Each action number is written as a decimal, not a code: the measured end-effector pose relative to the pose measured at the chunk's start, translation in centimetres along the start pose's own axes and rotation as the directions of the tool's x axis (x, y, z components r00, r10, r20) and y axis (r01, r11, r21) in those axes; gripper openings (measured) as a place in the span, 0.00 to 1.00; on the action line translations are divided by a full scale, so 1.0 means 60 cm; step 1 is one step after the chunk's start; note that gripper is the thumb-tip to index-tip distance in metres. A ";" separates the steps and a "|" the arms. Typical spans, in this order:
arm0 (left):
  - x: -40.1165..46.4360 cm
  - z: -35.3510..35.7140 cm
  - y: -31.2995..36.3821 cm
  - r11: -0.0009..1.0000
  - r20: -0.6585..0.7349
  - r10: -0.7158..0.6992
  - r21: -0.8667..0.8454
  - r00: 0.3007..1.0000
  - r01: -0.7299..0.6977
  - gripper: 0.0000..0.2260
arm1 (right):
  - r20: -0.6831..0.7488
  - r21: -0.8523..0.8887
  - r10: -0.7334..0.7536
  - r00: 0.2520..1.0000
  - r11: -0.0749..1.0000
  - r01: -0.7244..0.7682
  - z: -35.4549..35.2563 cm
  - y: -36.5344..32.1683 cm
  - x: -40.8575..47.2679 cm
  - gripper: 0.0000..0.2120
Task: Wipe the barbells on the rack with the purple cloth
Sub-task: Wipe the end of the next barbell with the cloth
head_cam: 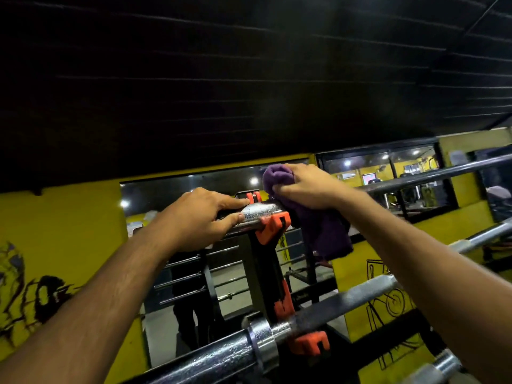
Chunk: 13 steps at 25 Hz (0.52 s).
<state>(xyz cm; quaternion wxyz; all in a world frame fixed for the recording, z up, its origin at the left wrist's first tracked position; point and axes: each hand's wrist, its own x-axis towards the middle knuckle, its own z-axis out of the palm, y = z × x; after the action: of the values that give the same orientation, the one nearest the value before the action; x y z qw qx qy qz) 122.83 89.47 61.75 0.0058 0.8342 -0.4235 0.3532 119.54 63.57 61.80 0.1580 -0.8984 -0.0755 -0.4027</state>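
The top barbell (260,212) lies across the rack, its chrome sleeve resting in an orange hook (273,227). My left hand (199,217) grips that sleeve from the left end. My right hand (303,187) is closed on the purple cloth (324,231), pressing it onto the bar just right of the hook; part of the cloth hangs down below the bar. A second barbell (221,356) rests lower on the rack in another orange hook (307,345), near the bottom of the view. The top bar's shaft (443,173) runs off to the right.
The black rack upright (266,275) stands between the two hooks. More bars (482,239) cross at the right. A wall mirror (182,273) sits behind the rack in a yellow wall (61,234) with black graffiti. A dark ceiling fills the upper view.
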 end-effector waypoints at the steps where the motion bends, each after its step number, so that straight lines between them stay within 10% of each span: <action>1: -0.001 -0.002 0.003 1.000 -0.002 0.000 0.008 1.000 0.000 0.19 | 0.180 0.041 0.081 0.980 0.995 -0.090 -0.013 -0.009 0.020 0.09; 3: -0.004 -0.004 0.008 1.000 -0.002 -0.002 0.018 1.000 0.002 0.19 | 0.507 0.014 0.230 0.831 0.961 -0.275 -0.037 -0.030 0.059 0.10; 6: -0.001 -0.003 0.006 1.000 -0.022 0.008 0.008 1.000 -0.007 0.19 | 0.551 -0.045 0.301 0.778 0.942 -0.333 -0.038 -0.032 0.074 0.12; 10: 0.001 0.000 -0.003 0.999 -0.012 0.029 0.015 1.000 -0.028 0.20 | 0.053 -0.008 0.075 0.996 0.997 -0.074 -0.008 -0.008 0.013 0.11; 13: 0.004 0.002 -0.002 0.999 -0.037 0.037 0.003 0.999 -0.036 0.19 | -0.461 0.141 -0.046 0.886 0.982 0.125 0.050 -0.009 -0.097 0.13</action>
<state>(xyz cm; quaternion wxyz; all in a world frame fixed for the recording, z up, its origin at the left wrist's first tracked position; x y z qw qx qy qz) 123.10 89.33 61.84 0.0061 0.8196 -0.4380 0.3692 117.61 65.07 55.69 0.2277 -0.7582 -0.1093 -0.6011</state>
